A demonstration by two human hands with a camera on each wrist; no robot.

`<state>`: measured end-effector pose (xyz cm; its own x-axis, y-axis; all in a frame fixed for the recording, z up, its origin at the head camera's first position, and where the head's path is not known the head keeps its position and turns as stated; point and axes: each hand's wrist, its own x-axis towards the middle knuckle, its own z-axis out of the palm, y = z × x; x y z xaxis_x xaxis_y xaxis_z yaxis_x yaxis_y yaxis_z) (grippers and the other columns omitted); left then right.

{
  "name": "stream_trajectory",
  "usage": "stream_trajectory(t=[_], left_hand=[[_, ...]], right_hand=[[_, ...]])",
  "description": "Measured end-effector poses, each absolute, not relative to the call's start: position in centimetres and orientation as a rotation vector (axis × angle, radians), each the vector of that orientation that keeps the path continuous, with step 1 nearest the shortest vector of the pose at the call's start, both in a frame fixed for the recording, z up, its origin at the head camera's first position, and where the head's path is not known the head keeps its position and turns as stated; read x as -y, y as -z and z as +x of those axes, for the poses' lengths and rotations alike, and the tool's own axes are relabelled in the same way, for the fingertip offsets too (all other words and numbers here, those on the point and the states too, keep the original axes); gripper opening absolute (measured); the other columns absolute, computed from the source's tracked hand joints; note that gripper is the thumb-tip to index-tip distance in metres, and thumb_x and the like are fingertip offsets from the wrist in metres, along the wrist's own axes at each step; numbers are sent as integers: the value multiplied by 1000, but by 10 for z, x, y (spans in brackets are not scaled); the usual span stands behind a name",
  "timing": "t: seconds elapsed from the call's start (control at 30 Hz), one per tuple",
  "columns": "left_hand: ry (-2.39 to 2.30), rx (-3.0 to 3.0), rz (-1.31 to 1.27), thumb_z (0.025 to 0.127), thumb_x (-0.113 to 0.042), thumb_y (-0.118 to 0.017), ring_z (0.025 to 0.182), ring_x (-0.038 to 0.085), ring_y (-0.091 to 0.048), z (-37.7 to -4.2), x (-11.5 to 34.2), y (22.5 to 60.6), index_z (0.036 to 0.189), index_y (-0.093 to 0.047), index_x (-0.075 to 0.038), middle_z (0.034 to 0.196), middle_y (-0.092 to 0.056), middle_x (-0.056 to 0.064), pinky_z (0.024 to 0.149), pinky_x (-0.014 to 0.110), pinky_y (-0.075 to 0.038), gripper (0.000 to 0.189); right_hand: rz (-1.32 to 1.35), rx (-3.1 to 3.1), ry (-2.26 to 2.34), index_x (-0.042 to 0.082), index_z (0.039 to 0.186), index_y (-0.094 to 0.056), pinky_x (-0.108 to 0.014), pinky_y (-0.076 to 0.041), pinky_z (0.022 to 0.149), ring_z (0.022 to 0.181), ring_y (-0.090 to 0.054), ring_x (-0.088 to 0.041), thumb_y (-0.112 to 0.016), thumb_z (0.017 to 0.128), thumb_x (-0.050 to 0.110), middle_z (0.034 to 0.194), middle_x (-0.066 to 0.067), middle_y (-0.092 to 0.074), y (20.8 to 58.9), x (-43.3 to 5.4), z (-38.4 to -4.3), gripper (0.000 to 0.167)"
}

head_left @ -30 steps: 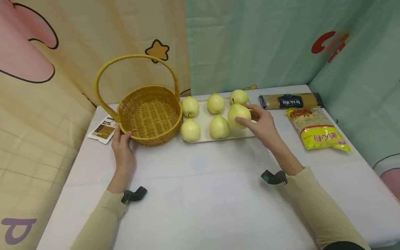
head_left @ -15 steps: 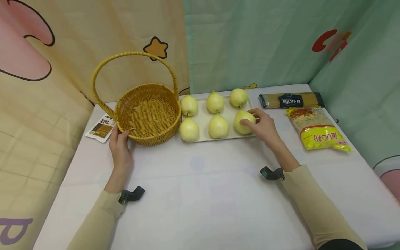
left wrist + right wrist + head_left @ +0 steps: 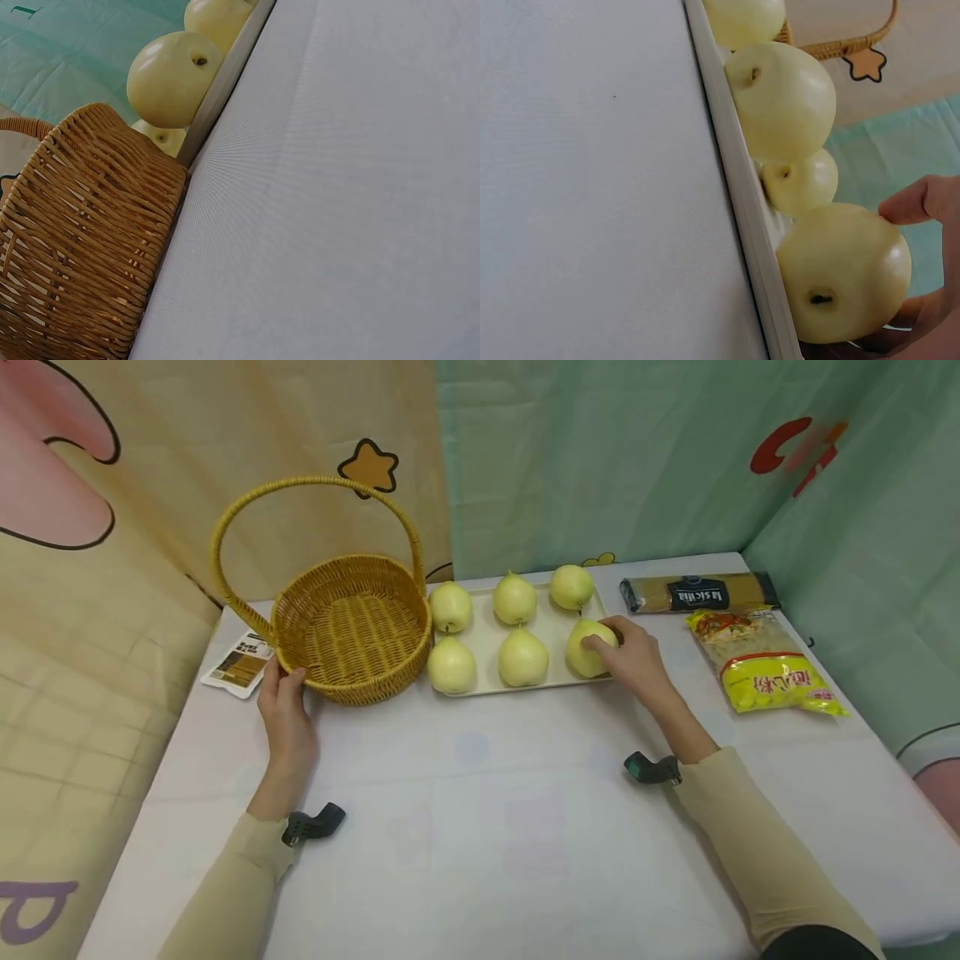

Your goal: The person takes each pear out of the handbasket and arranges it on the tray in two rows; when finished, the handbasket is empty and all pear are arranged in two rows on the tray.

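My right hand (image 3: 633,662) holds a pale yellow-green pear (image 3: 588,647) between thumb and fingers at the front right corner of a cream tray (image 3: 486,681). In the right wrist view the thumb touches the top side of that pear (image 3: 846,274), and the fingers curl behind it. Several other pears (image 3: 523,657) stand in two rows on the tray. At the left, my left hand (image 3: 288,722) grips the near left rim of a wicker basket (image 3: 352,635) with a tall handle. Nothing lies inside the basket. The left wrist view shows only the basket's woven wall (image 3: 90,247), not the fingers.
Behind the left hand lies a small white and brown packet (image 3: 240,666), partly hidden by the basket. At the right are a pack of dry pasta (image 3: 697,592) and a yellow-labelled bag of noodles (image 3: 765,664). Curtains hang close behind the table.
The right hand has carried the pear right and down from above the tray to its front right corner. The left hand stays at the basket rim. The head view has shifted slightly.
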<state>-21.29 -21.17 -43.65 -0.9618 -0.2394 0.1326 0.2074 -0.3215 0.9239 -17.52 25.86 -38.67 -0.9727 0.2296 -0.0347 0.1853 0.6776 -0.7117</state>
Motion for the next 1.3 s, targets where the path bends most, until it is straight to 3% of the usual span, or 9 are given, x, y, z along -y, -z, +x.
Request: stream_trajectory(t=[0.1, 0.33, 0.53, 0.8, 1.03, 1.3], left_hand=[[2350, 1644, 40, 104, -6, -46, 156, 23, -35, -213, 212, 438, 159, -42, -3, 167, -36, 12, 129, 28, -27, 55], [2348, 1629, 44, 103, -3, -45, 155, 24, -36, -212, 211, 439, 157, -43, 0, 166, -38, 14, 128, 28, -29, 54], [2342, 1639, -15, 103, -4, -45, 154, 25, -36, -217, 210, 435, 156, -44, 0, 165, -38, 15, 129, 30, -28, 53], [2327, 1675, -12, 104, -7, -45, 156, 24, -35, -218, 209, 433, 157, -43, -1, 166, -38, 14, 127, 26, -29, 53], [2333, 1655, 14, 105, -6, -45, 155, 24, -36, -216, 210, 433, 157, -43, -1, 165, -38, 14, 127, 27, -29, 53], [2355, 1629, 41, 104, -5, -46, 156, 22, -35, -214, 211, 434, 157, -43, -1, 166, -37, 13, 128, 26, -29, 53]], right_hand=[[-353, 2784, -1220, 6, 151, -53, -55, -43, 109, 128, -53, -37, -57, 99, 36, 150, -21, -57, 389, -259, -177, 60], [-291, 2799, -1115, 6, 150, -53, -56, -47, 98, 119, -57, -40, -69, 95, 38, 145, -23, -59, 395, -261, -173, 66], [-300, 2799, -1132, 4, 149, -54, -57, -48, 104, 124, -57, -40, -62, 100, 53, 144, -23, -59, 389, -260, -171, 70], [-320, 2817, -1099, 2, 151, -51, -59, -45, 110, 131, -55, -41, -60, 102, 51, 149, -25, -56, 387, -260, -173, 70], [-289, 2820, -1096, 2, 151, -50, -59, -48, 106, 128, -57, -42, -65, 99, 49, 147, -25, -56, 388, -260, -174, 72], [-255, 2783, -1102, 3, 151, -51, -57, -45, 113, 134, -55, -40, -63, 100, 57, 150, -23, -57, 388, -258, -174, 76]])
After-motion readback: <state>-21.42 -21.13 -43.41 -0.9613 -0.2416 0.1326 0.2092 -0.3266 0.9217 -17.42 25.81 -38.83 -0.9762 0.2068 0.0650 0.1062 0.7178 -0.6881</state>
